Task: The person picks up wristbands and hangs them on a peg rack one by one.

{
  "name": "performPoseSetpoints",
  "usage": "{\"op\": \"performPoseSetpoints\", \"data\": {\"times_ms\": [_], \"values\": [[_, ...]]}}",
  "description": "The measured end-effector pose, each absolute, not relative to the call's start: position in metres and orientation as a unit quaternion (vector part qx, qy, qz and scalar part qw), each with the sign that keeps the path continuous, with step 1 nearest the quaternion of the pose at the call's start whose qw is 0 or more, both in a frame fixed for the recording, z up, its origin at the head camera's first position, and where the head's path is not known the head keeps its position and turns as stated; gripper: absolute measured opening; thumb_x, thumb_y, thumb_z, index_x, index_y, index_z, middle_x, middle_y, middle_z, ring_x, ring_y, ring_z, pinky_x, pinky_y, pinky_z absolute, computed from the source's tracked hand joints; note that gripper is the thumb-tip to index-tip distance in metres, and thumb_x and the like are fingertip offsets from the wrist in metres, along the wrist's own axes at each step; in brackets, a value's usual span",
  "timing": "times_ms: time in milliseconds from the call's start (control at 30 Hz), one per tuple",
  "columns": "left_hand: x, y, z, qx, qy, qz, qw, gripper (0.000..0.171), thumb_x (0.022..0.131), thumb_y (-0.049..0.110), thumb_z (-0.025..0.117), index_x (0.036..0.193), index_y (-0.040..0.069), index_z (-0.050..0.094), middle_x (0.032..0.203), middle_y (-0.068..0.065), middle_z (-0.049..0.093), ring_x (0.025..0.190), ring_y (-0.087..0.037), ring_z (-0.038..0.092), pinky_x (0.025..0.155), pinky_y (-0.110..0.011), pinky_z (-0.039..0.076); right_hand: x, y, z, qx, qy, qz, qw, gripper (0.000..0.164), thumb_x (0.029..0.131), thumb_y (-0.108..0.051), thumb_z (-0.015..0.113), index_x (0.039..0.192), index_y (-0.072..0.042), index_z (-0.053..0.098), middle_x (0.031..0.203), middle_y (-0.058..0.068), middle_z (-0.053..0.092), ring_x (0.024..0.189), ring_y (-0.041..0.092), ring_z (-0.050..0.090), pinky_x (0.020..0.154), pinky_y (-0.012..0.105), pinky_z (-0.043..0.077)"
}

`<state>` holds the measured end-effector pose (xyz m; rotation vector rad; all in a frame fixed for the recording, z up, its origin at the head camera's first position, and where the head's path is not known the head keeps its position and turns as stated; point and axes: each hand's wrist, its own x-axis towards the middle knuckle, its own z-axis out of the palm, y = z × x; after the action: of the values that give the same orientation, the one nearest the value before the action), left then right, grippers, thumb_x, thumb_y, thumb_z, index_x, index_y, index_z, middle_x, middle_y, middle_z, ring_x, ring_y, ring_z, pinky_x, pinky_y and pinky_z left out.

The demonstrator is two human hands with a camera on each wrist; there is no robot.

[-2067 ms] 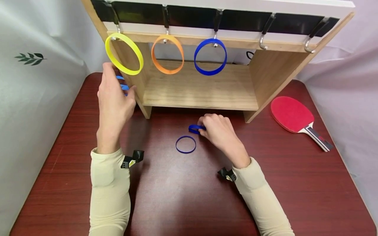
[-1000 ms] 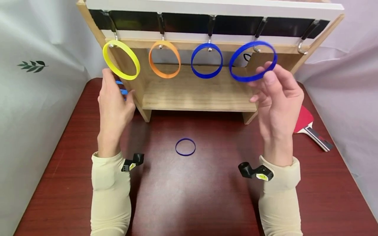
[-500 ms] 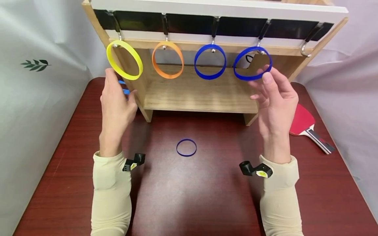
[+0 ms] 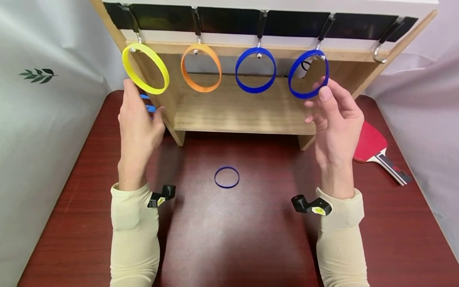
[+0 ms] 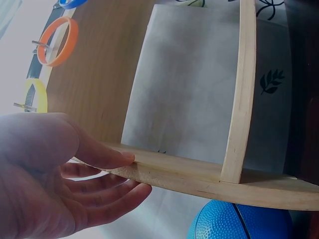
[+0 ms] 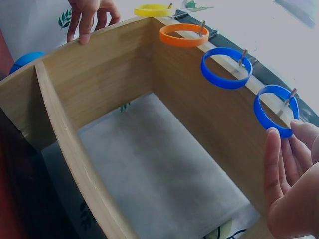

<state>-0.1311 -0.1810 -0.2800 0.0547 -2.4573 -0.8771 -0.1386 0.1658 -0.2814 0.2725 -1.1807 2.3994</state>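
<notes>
My right hand (image 4: 338,123) pinches the lower edge of a blue silicone wristband (image 4: 304,97) between thumb and fingers. In the right wrist view this band loops over the tip of the fourth hook (image 6: 293,92). My left hand (image 4: 138,127) grips the left side panel (image 5: 189,172) of the wooden rack, thumb on its inner face and fingers outside. Yellow (image 4: 163,67), orange (image 4: 218,65) and blue (image 4: 274,73) wristbands hang from the first three hooks. Another dark blue wristband (image 4: 227,187) lies flat on the table in front of the rack.
The fifth hook (image 4: 378,56) at the right end carries nothing. A red table tennis paddle (image 4: 369,143) lies right of the rack, partly behind my right hand. A blue textured ball (image 5: 219,221) sits outside the left panel. Pale curtains (image 4: 53,139) flank the table.
My right hand took a blue wristband off the table and raised it to the fourth hook, where the band now encircles the hook tip. The left hand keeps its grip on the panel.
</notes>
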Motion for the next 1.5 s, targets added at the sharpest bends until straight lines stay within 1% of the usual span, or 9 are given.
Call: {"op": "performPoseSetpoints", "data": {"times_ms": [333,600,800,900,1000,1100,1300,1367,1500], "values": [[-0.130,-0.182,-0.279,0.025,-0.908,-0.329,0.259,0.048,0.089,0.005,0.062,0.130,0.001,0.038,0.115,-0.018,0.053,0.107,-0.029,0.058,0.088,-0.048,0.046,-0.140,0.163,-0.284,0.105,-0.430,0.868,0.225,0.035,0.086,-0.001,0.073,0.114,0.016,0.062,0.109,0.032,0.061,0.066,0.030,0.066,0.045,0.028,0.051],[-0.131,-0.182,-0.279,0.023,-0.907,-0.327,0.262,0.046,0.089,0.006,0.062,0.128,-0.001,0.038,0.112,-0.019,0.052,0.107,-0.030,0.057,0.087,-0.049,0.046,-0.141,0.162,-0.289,0.078,-0.432,0.882,0.174,0.032,0.091,-0.013,0.069,0.108,0.014,0.064,0.108,0.026,0.063,0.066,0.032,0.066,0.048,0.031,0.053],[-0.131,-0.182,-0.278,0.021,-0.906,-0.331,0.261,0.049,0.089,0.005,0.062,0.131,0.001,0.038,0.116,-0.018,0.053,0.107,-0.028,0.059,0.088,-0.048,0.046,-0.140,0.153,-0.293,0.086,-0.464,0.866,0.166,0.027,0.090,-0.011,0.070,0.101,0.013,0.067,0.100,0.025,0.067,0.064,0.030,0.067,0.048,0.031,0.053],[-0.131,-0.183,-0.278,0.021,-0.907,-0.331,0.261,0.049,0.089,0.005,0.062,0.131,0.001,0.037,0.117,-0.018,0.053,0.108,-0.029,0.058,0.088,-0.049,0.046,-0.140,0.145,-0.298,0.103,-0.496,0.850,0.146,0.021,0.092,-0.009,0.067,0.101,0.011,0.068,0.102,0.026,0.067,0.064,0.027,0.067,0.048,0.031,0.053],[-0.131,-0.183,-0.278,0.022,-0.908,-0.326,0.262,0.049,0.089,0.006,0.063,0.131,0.000,0.037,0.117,-0.019,0.052,0.108,-0.031,0.057,0.088,-0.050,0.046,-0.139,0.136,-0.304,0.123,-0.557,0.814,0.106,0.021,0.094,-0.009,0.065,0.105,0.009,0.069,0.103,0.027,0.066,0.066,0.028,0.068,0.049,0.032,0.054],[-0.130,-0.183,-0.279,0.022,-0.908,-0.326,0.263,0.049,0.089,0.007,0.063,0.130,-0.001,0.037,0.116,-0.019,0.052,0.108,-0.031,0.057,0.088,-0.050,0.046,-0.137,0.127,-0.309,0.154,-0.647,0.746,0.030,0.023,0.094,-0.013,0.066,0.109,0.004,0.070,0.103,0.024,0.068,0.070,0.029,0.069,0.053,0.034,0.055],[-0.131,-0.183,-0.279,0.019,-0.906,-0.334,0.260,0.049,0.089,0.004,0.062,0.132,0.001,0.038,0.117,-0.017,0.053,0.107,-0.028,0.059,0.088,-0.047,0.047,-0.132,0.110,-0.332,0.259,-0.812,0.505,-0.139,0.015,0.093,-0.022,0.069,0.102,-0.012,0.075,0.084,0.001,0.072,0.068,0.020,0.069,0.059,0.037,0.056],[-0.131,-0.183,-0.279,0.018,-0.906,-0.336,0.258,0.049,0.089,0.004,0.062,0.132,0.002,0.038,0.117,-0.016,0.053,0.107,-0.027,0.059,0.088,-0.046,0.047,-0.131,0.102,-0.342,0.271,-0.852,0.420,-0.158,0.011,0.091,-0.024,0.071,0.097,-0.016,0.075,0.077,-0.006,0.071,0.065,0.016,0.068,0.060,0.035,0.054],[-0.131,-0.183,-0.279,0.018,-0.906,-0.336,0.256,0.049,0.089,0.005,0.062,0.131,0.001,0.038,0.117,-0.017,0.053,0.107,-0.028,0.058,0.088,-0.046,0.047,-0.131,0.087,-0.362,0.261,-0.918,0.261,-0.143,0.005,0.086,-0.027,0.075,0.088,-0.023,0.075,0.072,-0.014,0.067,0.064,0.009,0.063,0.058,0.031,0.048]]}}
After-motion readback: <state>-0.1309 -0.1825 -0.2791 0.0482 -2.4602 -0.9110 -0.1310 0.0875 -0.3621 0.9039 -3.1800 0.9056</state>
